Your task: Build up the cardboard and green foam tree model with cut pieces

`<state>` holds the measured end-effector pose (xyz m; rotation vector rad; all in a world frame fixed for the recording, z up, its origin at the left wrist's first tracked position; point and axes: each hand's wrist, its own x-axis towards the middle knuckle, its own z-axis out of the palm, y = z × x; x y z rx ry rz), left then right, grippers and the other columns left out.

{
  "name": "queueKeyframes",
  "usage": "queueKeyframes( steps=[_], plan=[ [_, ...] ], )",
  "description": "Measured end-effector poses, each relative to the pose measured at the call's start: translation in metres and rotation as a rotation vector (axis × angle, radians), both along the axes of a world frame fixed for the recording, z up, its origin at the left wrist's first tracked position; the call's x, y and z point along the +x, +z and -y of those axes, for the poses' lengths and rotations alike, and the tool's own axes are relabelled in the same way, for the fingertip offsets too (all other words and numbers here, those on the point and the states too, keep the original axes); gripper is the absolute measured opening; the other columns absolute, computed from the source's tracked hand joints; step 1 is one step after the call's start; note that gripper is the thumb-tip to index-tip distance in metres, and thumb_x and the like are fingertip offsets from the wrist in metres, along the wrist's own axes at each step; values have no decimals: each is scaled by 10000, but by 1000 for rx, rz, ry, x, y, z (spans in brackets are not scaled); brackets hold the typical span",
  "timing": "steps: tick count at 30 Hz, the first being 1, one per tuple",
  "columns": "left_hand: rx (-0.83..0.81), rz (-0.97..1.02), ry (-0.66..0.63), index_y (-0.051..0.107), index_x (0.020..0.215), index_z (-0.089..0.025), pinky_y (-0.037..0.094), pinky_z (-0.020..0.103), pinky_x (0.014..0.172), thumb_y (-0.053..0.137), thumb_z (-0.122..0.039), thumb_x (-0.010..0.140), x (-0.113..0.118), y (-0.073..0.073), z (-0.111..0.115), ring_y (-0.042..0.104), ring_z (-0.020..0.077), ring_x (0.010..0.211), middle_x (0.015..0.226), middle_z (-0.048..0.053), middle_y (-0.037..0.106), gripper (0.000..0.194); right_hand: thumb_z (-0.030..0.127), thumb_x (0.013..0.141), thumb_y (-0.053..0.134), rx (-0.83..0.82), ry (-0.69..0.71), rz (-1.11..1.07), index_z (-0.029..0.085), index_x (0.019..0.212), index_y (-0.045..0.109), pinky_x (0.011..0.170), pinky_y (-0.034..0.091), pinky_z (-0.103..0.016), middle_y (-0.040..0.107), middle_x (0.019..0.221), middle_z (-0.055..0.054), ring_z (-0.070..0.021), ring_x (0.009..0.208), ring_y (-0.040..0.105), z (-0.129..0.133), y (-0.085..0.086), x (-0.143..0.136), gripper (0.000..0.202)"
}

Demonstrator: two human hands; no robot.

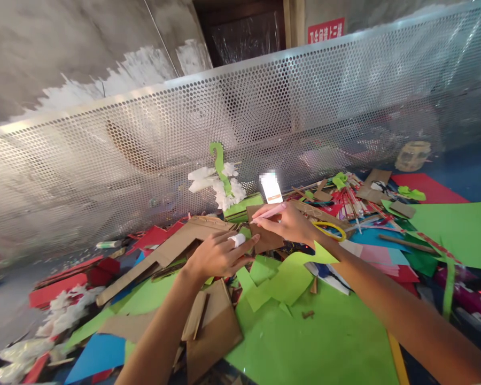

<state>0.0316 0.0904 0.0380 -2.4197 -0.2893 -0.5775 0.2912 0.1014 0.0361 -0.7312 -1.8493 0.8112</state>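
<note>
My right hand (291, 222) is closed around a slim pink pen (270, 212). The pen's tip points left, over a brown cardboard piece (268, 238). My left hand (220, 254) lies to the left of that piece, fingers stretched out and a white wrapping (237, 240) on one finger. Its fingertips reach the cardboard's left edge; whether they press on it I cannot tell. A small green scrap (245, 232) shows just beyond the left fingers. Behind my hands, a lit phone (272, 190) leans upright. Beside it stands a green curled paper shape with white frilly pieces (224, 184).
A perforated metal panel (164, 128) runs across the back. Green sheets (316, 331) lie in front, with cardboard scraps (214, 326) at left. A yellow tape ring (331, 231), pink paper (379, 254) and several sticks are on the right. Red scraps (76, 280) lie far left.
</note>
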Motion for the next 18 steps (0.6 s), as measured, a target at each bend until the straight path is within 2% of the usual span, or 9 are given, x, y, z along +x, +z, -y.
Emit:
queueKeyframes(
  steps=[7, 13, 18],
  plan=[
    [-27, 0, 17, 500, 1570, -164, 560, 321, 614, 596, -474, 1052, -2, -3, -1, 690, 207, 684, 678, 1, 642, 611, 334, 942, 680, 7, -54, 45, 211, 969, 816, 710, 590, -304, 825, 970, -46, -196, 864, 754, 4, 3, 1, 185],
    [-49, -18, 35, 498, 1587, -190, 556, 313, 631, 587, -481, 1051, -3, -5, -2, 690, 201, 700, 698, 7, 652, 616, 356, 953, 683, 21, -8, 34, 231, 1013, 813, 759, 603, -313, 826, 1016, -34, -199, 911, 763, 3, 1, -2, 190],
    [-25, -7, 30, 505, 1582, -189, 574, 322, 632, 588, -476, 1053, 0, -5, -1, 711, 210, 704, 679, 2, 648, 607, 365, 960, 669, -42, -46, 42, 218, 974, 796, 632, 568, -301, 789, 864, -23, -175, 705, 718, 2, -3, 0, 195]
  ],
)
